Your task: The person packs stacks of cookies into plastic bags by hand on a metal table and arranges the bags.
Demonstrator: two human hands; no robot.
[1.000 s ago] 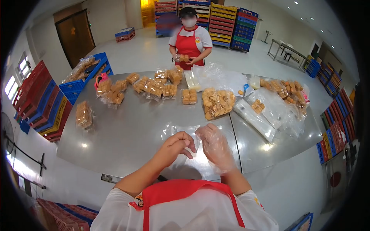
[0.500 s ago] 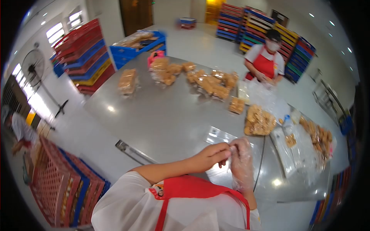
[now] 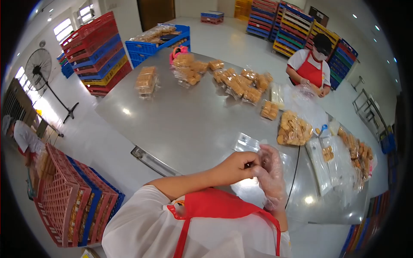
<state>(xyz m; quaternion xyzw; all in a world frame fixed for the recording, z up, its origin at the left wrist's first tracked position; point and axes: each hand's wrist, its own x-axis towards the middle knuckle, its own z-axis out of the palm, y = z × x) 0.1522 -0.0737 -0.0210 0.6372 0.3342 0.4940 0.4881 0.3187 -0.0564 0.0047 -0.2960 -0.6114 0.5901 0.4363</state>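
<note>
Clear plastic glove [image 3: 275, 190] is sitting on the person's right hand [image 3: 271, 173], up over the near part of the steel table [image 3: 172, 129], just left of the seam. That right hand is opening up loosely, fingers part bent and thumb standing apart from them. The bare left hand [image 3: 241, 167] is reaching across and curling in, thumb and finger pinching the glove around its thumb, though the exact contact is partly hidden. A flat clear plastic packet [image 3: 248, 142] is lying on the steel just beyond the hands and catching some glare. Further up, a big bag of round biscuits [image 3: 294, 130] is slumping by the seam, and a small biscuit pack [image 3: 269, 110] is resting just beside it, with a bunch of wrapped packs [image 3: 241, 84] spreading out behind. More packs [image 3: 188, 71] are piling up by something pink [image 3: 178, 53], and one lone pack [image 3: 146, 81] is sitting off to the left. Over on the right, plastic sleeves [image 3: 318, 165] are lying near some blue scissors [image 3: 324, 128], plus a heap of bagged biscuits [image 3: 356, 148]. Across the table a co-worker in a red apron [image 3: 310, 74] is handling some clear plastic. Off the left side, stacked crates [image 3: 97, 58] are standing near a pedestal fan [image 3: 38, 69], and another person [image 3: 26, 138] is leaning in at the edge.
</note>
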